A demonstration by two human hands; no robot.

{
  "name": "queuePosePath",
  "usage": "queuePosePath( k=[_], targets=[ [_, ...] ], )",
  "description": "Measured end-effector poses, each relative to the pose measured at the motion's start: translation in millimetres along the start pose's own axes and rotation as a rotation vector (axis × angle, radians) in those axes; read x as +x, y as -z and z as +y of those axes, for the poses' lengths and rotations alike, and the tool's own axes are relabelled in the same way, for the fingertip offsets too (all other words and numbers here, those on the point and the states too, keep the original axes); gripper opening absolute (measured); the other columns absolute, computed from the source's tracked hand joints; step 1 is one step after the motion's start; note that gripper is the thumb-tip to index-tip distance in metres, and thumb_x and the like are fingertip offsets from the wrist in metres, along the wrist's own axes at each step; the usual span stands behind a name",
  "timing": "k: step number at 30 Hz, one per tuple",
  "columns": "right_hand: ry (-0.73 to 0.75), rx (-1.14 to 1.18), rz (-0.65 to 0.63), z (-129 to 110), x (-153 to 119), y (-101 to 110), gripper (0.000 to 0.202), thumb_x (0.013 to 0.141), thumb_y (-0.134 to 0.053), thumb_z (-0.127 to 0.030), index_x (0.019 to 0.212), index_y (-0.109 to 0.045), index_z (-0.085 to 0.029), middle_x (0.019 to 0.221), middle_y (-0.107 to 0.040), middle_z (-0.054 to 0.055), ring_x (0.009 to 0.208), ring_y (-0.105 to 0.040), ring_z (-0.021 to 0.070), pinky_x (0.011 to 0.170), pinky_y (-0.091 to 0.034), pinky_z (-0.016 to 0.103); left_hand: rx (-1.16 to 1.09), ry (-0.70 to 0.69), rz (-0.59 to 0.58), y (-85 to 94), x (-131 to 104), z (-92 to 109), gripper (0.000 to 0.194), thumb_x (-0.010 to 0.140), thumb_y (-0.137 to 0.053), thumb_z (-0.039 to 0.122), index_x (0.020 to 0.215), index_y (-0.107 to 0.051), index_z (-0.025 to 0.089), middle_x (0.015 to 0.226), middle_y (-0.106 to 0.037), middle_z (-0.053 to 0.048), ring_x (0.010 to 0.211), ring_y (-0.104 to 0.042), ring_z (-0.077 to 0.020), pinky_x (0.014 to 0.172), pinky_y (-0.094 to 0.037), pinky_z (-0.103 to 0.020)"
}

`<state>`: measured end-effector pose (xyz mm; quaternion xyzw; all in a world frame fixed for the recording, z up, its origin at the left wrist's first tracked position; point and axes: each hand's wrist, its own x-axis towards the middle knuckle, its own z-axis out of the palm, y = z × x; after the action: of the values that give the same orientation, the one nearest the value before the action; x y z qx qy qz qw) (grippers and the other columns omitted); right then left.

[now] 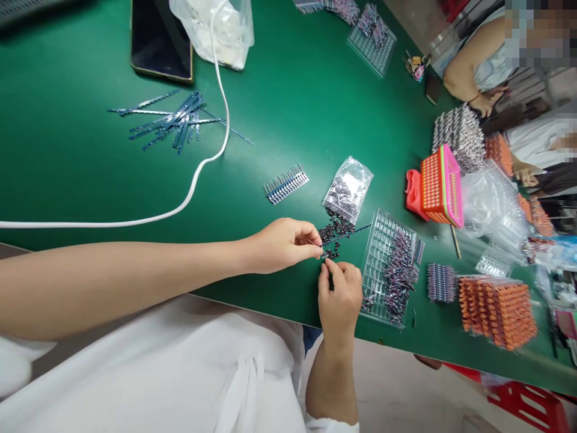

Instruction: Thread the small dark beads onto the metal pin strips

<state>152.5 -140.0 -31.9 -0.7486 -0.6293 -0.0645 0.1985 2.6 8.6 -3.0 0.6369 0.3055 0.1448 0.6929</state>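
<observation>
My left hand (291, 243) is closed in a pinch on one end of a thin dark blue metal strip (358, 230), which juts out to the right. Just below its fingertips my right hand (341, 291) has thumb and index finger pressed together; what they hold, if anything, is too small to make out. Small dark beads (336, 227) lie loose behind the fingertips, beside a clear plastic bag (349, 186) with more of them inside. A blue strip lined with pins (286, 184) rests farther left. Right of my hands, a clear compartmented tray (374, 258) bears a heap of thin purplish pieces (399, 276).
A pile of blue strips (180, 120) lies at the left, near a white cable (193, 186) and a phone (160, 42). Baskets (442, 186), stacked orange pieces (496, 313) and plastic bags (493, 201) crowd the right. Other people (478, 66) sit across the green table (270, 114).
</observation>
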Motion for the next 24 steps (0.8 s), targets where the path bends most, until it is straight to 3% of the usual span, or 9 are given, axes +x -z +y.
queuePosePath(
  k=[6,11,15,19,24],
  targets=[
    [-0.021,0.011,-0.039,3,6,-1,0.017,0.096,-0.051,-0.02,0.101,-0.067,-0.018,0.088,-0.063,0.007,0.087,-0.056,0.0181,0.076,-0.047,0.032,0.001,0.002,-0.005,-0.5,0,1,0.018,0.083,-0.065,0.034,0.083,-0.067,0.017,0.081,-0.073,-0.002,0.079,-0.066,-0.0174,0.074,-0.049,-0.028],
    [-0.148,0.172,-0.005,-4,11,0,0.012,0.092,-0.056,-0.022,0.088,-0.067,-0.019,0.083,-0.061,0.003,0.077,-0.056,0.0147,0.071,-0.047,0.029,-0.016,0.012,-0.012,-1.8,-1,0,0.017,0.083,-0.065,0.033,0.084,-0.067,0.016,0.081,-0.072,-0.003,0.08,-0.066,-0.0179,0.075,-0.049,-0.029],
    [-0.358,0.537,0.1,-18,9,6,0.011,0.089,-0.061,-0.026,0.082,-0.066,-0.019,0.081,-0.06,0.002,0.072,-0.056,0.0127,0.062,-0.045,0.026,-0.257,0.056,-0.104,-4.2,-2,-1,0.016,0.081,-0.069,0.031,0.082,-0.064,0.016,0.089,-0.075,-0.005,0.093,-0.069,-0.0207,0.087,-0.051,-0.034],
    [-0.48,0.845,0.219,-30,7,6,0.01,0.088,-0.062,-0.026,0.081,-0.064,-0.019,0.081,-0.058,0.002,0.078,-0.06,0.0148,0.068,-0.052,0.03,-0.438,0.098,-0.19,-8.5,-5,-1,0.015,0.076,-0.074,0.026,0.08,-0.062,0.017,0.085,-0.073,-0.002,0.091,-0.069,-0.0184,0.089,-0.051,-0.035],
    [-0.451,0.781,0.359,-39,6,0,0.004,0.089,-0.062,-0.023,0.087,-0.065,-0.02,0.086,-0.061,0.004,0.083,-0.061,0.0163,0.071,-0.056,0.034,-0.509,0.093,-0.195,-12.3,-8,-1,0.016,0.076,-0.075,0.027,0.081,-0.063,0.017,0.078,-0.068,0.0,0.08,-0.064,-0.0149,0.085,-0.051,-0.033]
  ],
)
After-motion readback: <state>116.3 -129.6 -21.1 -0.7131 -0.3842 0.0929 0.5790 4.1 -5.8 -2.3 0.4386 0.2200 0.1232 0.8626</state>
